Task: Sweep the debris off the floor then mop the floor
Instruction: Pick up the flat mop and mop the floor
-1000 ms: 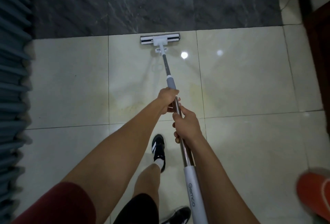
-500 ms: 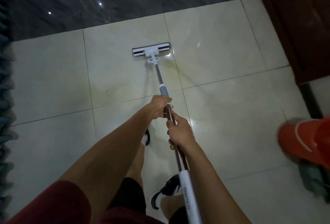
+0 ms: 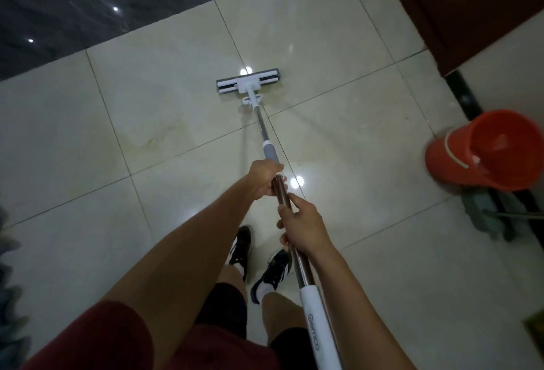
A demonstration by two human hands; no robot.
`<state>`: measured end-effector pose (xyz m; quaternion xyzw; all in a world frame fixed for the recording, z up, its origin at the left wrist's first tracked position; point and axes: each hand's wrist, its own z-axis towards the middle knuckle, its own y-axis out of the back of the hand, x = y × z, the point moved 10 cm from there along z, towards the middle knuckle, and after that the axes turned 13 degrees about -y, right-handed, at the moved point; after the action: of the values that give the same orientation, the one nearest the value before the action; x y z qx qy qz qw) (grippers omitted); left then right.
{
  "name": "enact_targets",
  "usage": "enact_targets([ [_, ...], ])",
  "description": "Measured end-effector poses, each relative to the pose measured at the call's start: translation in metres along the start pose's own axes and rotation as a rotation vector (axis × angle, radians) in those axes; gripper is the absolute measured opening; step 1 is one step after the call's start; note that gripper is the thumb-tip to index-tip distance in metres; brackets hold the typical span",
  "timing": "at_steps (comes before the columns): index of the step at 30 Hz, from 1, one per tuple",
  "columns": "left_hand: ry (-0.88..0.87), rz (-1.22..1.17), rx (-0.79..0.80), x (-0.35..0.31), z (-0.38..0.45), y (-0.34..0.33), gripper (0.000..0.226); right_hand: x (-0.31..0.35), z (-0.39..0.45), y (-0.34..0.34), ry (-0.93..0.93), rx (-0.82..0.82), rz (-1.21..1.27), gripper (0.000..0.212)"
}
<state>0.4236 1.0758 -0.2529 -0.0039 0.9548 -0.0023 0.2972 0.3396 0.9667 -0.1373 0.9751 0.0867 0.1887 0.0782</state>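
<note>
cream glossy tiles (image 3: 338, 30) carry the mop head (image 3: 248, 84), which lies flat on the floor with its pad edge square to the stroke, likely so the whole strip wipes at once. one mop (image 3: 266, 145), held two-handed: the left hand (image 3: 263, 179) is wrapped round the shaft just below the grey collar, high up to steer and press; the right hand (image 3: 303, 226) curls round the brown shaft lower down, nearer the body, probably to drive the push and pull. one orange bucket (image 3: 494, 150) stands well apart to the right by the wall, within reach for rinsing yet out of the mop's path. just beside it lies one grey-green floor tool (image 3: 485, 216), too blurred to tell exactly what. two shoes (image 3: 272, 272) stand behind the hands. i see no debris, so this looks like the mopping stage.
</note>
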Motion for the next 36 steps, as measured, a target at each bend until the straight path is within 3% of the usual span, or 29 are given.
enact_targets([
  [4,-0.003,-0.010,0.002,-0.004,0.004,0.009,0.030,0.000,-0.014,-0.008,-0.015,0.003,-0.100,0.037],
  [10,0.008,-0.015,0.022,-0.007,0.019,0.035,0.030,0.021,-0.014,-0.038,0.093,-0.174,-0.371,0.045],
  [22,-0.105,0.000,0.020,-0.057,0.079,0.080,0.029,0.082,0.048,-0.084,0.116,-0.185,-0.297,0.035],
  [28,-0.086,-0.007,0.021,-0.019,0.053,0.065,0.032,0.037,0.031,-0.080,0.117,-0.177,-0.276,0.045],
  [36,-0.024,0.064,0.024,0.087,-0.020,0.022,0.021,-0.096,-0.017,-0.058,0.095,-0.136,-0.231,0.044],
])
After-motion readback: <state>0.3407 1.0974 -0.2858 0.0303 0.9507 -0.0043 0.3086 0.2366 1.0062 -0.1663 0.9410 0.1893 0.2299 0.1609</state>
